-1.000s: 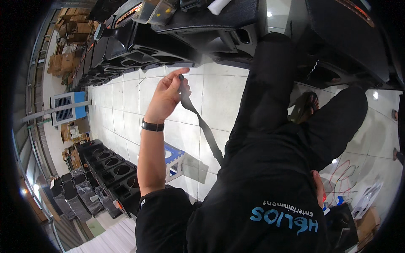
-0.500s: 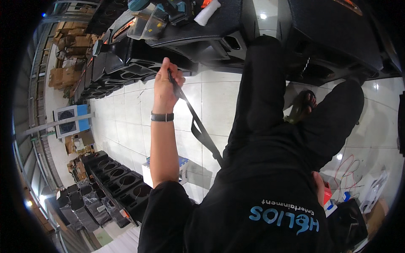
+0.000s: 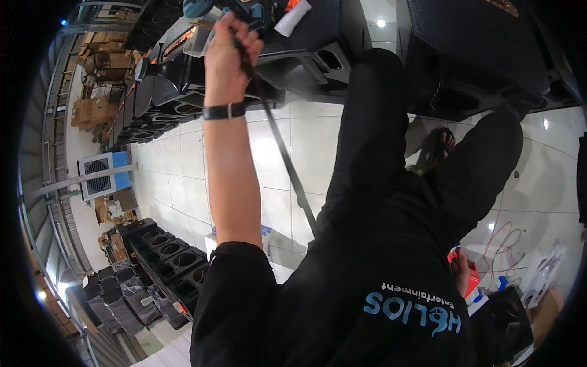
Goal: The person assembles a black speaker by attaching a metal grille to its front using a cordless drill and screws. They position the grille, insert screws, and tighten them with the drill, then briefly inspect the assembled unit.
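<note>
My left hand (image 3: 232,55), with a dark wristband, is raised and closed around the upper end of a long black strap (image 3: 278,139). From the fist the strap runs taut down to my left waist, where my black shirt hides its lower end. Just beyond the fist are a clear plastic container (image 3: 197,40) and teal-and-black power tools (image 3: 260,13) on a black speaker cabinet (image 3: 318,40). My right hand (image 3: 460,271) is low at my right side, half hidden by my shirt. Its fingers look curled beside a red object (image 3: 472,280); what they hold is unclear.
A white roll (image 3: 292,18) lies on the cabinet. Another black cabinet (image 3: 474,49) stands beyond my right knee. Rows of cabinets (image 3: 168,251) and a blue-and-white fan unit (image 3: 104,173) are at the left. Red and black cables (image 3: 504,248) lie on the tiled floor at the right.
My left hand has moved away from me and slightly left, up over the cabinet edge. The strap, slack and looped before, is now straighter. My right hand shows a little more.
</note>
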The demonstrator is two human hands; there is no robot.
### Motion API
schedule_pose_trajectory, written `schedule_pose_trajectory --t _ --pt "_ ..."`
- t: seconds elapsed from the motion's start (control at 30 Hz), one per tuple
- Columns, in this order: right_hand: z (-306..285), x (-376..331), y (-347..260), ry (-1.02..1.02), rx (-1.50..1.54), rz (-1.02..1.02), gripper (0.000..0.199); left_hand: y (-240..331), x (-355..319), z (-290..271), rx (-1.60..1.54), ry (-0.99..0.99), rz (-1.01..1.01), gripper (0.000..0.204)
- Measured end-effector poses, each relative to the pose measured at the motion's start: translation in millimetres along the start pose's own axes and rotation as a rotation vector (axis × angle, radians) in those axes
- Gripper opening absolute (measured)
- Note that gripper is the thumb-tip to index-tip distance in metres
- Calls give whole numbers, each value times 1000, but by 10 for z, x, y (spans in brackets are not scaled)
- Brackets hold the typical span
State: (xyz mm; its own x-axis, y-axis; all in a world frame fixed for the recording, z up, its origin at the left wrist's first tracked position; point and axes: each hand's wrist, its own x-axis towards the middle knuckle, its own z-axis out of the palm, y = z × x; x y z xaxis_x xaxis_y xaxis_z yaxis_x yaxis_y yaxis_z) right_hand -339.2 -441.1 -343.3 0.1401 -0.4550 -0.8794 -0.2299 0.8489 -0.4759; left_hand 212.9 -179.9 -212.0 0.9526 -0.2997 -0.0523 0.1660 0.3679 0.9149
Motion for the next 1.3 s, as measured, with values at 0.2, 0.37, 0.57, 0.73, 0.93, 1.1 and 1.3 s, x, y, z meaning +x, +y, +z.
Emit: schedule_pose_trajectory --t 0.2,0.37,0.57,0.73,0.93,1.1,1.3 --pt "-338 378 -61 -204 80 65 21 -1361 -431 1311 391 -361 -269 52" --pt "-146 216 -218 -187 205 76 48 -2402 -1674 2573 235 -893 -974 52" --pt "-36 43 -96 34 294 100 83 -2957 -2620 2769 454 -1433 -672 53" --pt "-31 92 -2 -8 317 19 93 -2749 -2764 2837 702 -1755 -209 34" --pt "-133 216 203 22 260 129 117 -2903 -2768 2759 653 -1916 -30 25" --pt "-113 374 266 -7 191 170 108 -2963 -2851 2747 755 -2040 -128 35" --pt "-77 103 -37 -240 298 27 92 -2831 -2693 2946 698 -2120 -259 27"
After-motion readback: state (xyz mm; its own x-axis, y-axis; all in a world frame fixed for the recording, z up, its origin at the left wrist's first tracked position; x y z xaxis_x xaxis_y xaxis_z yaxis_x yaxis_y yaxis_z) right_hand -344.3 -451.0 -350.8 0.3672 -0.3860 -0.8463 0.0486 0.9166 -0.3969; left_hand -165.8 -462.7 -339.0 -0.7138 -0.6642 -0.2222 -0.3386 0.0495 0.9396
